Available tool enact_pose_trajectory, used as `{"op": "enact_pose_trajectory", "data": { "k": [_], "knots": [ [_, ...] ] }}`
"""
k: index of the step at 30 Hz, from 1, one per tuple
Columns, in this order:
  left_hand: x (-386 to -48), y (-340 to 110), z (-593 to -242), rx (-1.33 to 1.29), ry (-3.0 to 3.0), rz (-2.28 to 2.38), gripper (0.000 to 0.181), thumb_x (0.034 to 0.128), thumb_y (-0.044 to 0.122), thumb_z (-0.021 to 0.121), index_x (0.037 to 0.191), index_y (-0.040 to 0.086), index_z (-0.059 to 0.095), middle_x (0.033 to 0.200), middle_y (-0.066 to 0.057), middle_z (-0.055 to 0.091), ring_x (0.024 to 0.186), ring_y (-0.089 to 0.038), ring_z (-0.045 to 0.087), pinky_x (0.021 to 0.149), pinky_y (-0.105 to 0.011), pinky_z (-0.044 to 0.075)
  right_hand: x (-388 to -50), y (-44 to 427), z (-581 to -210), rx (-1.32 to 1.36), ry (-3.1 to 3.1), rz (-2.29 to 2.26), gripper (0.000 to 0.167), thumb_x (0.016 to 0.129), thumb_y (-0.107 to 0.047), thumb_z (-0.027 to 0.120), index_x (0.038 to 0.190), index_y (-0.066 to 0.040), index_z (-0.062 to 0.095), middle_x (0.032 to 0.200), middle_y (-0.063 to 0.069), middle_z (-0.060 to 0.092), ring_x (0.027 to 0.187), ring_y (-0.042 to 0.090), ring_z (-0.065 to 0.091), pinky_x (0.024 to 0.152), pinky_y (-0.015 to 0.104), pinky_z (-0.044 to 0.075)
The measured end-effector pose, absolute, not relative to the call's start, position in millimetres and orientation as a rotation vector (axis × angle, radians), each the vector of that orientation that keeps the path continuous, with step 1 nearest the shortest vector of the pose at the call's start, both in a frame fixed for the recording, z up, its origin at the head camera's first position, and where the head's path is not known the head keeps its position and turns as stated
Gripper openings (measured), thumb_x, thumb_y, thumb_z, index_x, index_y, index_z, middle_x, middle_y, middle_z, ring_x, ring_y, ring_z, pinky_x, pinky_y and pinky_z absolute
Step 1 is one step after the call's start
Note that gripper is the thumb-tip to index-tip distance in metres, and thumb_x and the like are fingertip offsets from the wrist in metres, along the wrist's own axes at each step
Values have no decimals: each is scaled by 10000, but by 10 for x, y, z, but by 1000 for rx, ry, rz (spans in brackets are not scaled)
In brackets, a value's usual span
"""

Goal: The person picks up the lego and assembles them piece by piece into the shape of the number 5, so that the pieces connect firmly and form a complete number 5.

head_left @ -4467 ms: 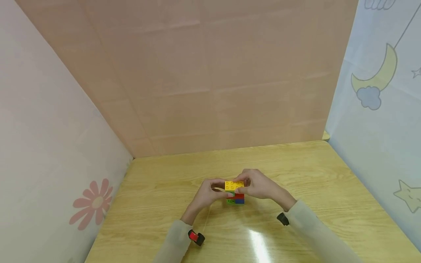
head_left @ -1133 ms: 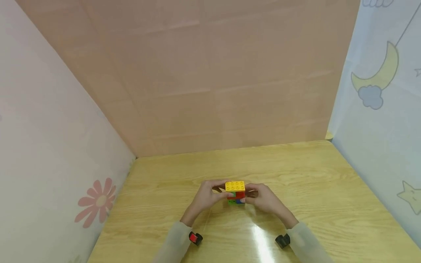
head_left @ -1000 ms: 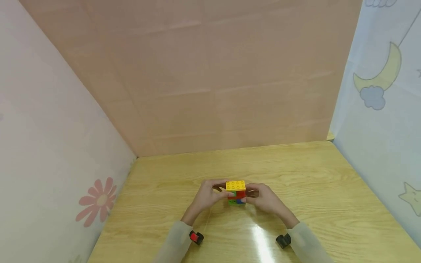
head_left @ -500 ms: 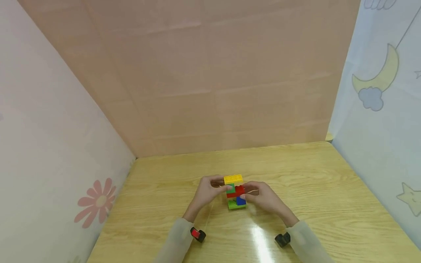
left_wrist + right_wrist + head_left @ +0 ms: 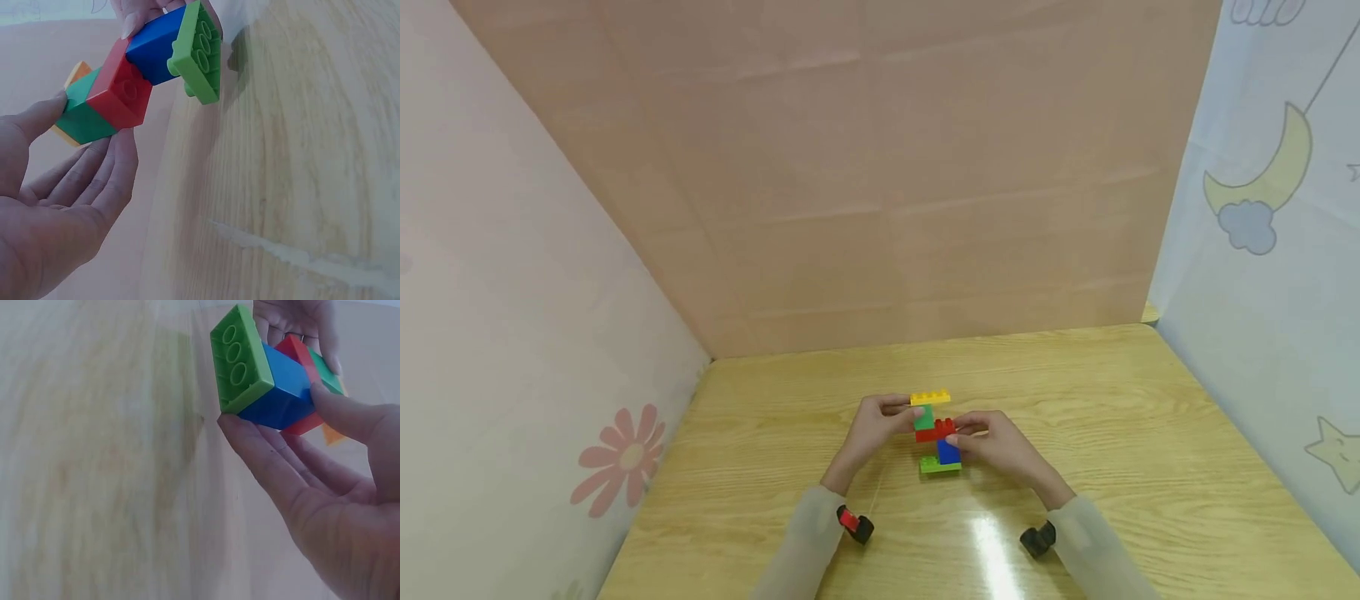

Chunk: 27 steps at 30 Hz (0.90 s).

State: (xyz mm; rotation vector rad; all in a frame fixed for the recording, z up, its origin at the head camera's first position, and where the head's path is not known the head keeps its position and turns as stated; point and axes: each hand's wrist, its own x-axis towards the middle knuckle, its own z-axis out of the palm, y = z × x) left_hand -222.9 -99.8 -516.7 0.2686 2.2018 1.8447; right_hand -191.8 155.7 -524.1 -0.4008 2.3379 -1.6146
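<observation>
Both hands hold one stack of toy building bricks, tilted, with the hollow underside of its bottom brick showing in the wrist views. From the top come a flat yellow brick point(image 5: 929, 397), a green brick point(image 5: 924, 418), a red brick point(image 5: 122, 87), a blue brick point(image 5: 949, 452) and a flat light green brick point(image 5: 240, 359). My left hand point(image 5: 874, 425) pinches the green brick, thumb on the near face. My right hand point(image 5: 1002, 444) grips the blue brick between thumb and fingers. In the left wrist view the yellow brick is mostly hidden behind the green one.
The bricks are above a wood-grain table point(image 5: 775, 417). A tan sheet point(image 5: 880, 208) rises behind it, with pale printed walls at left and right point(image 5: 1247, 350). Each wrist wears a dark strap point(image 5: 1037, 540). A glare patch point(image 5: 992, 554) lies on the near tabletop.
Earlier the right hand was at the yellow brick on top; it has come down to the blue brick. The stack has since tipped, its top going away from me, and more of its front faces shows.
</observation>
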Motion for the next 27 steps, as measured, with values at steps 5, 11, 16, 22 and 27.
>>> {"op": "enact_pose_trajectory", "data": {
  "k": [5,11,16,22,27],
  "knots": [
    [-2287,-998,-5211,208,2160,1851,637,973,374,768,1425,-44,604,1298,-206,727,1056,-280,786,972,-485,622,-1960,1521,-5273,-335,2256,-1643,435,1017,-230,716,1326,71,660,1234,213,705,1023,229,758,829,357,664],
    [-2364,-1002,-5233,159,2105,1878,579,1004,322,732,1423,-56,604,1326,-221,711,1096,-298,774,948,-407,638,-2031,1488,-5277,-288,2143,-1699,474,1027,-221,698,1349,118,620,1285,274,680,967,276,788,840,409,664],
    [-2430,-1000,-5263,121,2090,1886,534,1001,303,740,1383,-57,637,1306,-206,720,1086,-269,775,951,-421,636,-2065,1469,-5257,-264,2133,-1685,540,1024,-243,705,1375,150,583,1269,292,684,931,275,792,828,413,666],
    [-2502,-996,-5334,104,2092,1863,489,1005,290,736,1347,-53,668,1272,-196,737,1033,-254,787,918,-409,646,-2088,1445,-5262,-238,2198,-1636,519,1016,-240,717,1340,153,619,1230,272,726,933,275,790,830,412,665],
    [-2544,-989,-5358,78,2112,1841,467,999,292,745,1312,-51,695,1246,-192,747,1008,-249,794,885,-392,654,-2125,1429,-5268,-220,2256,-1590,450,1023,-240,704,1295,118,679,1193,232,757,903,251,789,826,400,666]
  ]
}}
